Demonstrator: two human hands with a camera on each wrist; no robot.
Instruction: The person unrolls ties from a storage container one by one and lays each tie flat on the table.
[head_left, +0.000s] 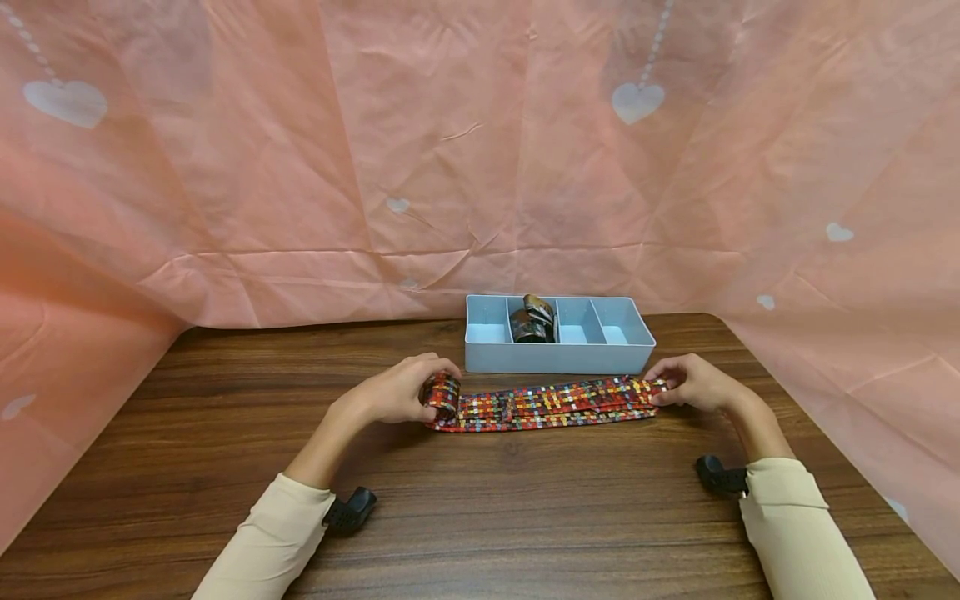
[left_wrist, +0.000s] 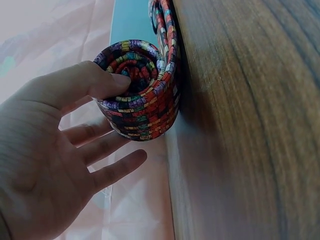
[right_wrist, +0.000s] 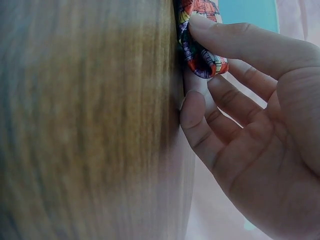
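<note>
A multicoloured checked necktie (head_left: pixel 555 404) lies lengthwise on the table, its left end wound into a roll (left_wrist: pixel 137 90). My left hand (head_left: pixel 408 387) holds this roll, with the thumb at the spiral's upper edge and fingers behind it. In the left wrist view the ring and little fingers stand away from the cloth. At the other end, my right hand (head_left: pixel 693 383) pinches the folded tip (right_wrist: pixel 207 62) between thumb and fingers. Between the hands the necktie runs in flat, overlapping layers.
Just behind the necktie stands a light blue divided box (head_left: pixel 558 358). A dark patterned roll of cloth (head_left: pixel 532 323) sits in its second compartment from the left. Pink heart-print sheeting (head_left: pixel 420 167) hangs behind and at both sides of the wooden table (head_left: pixel 525 517).
</note>
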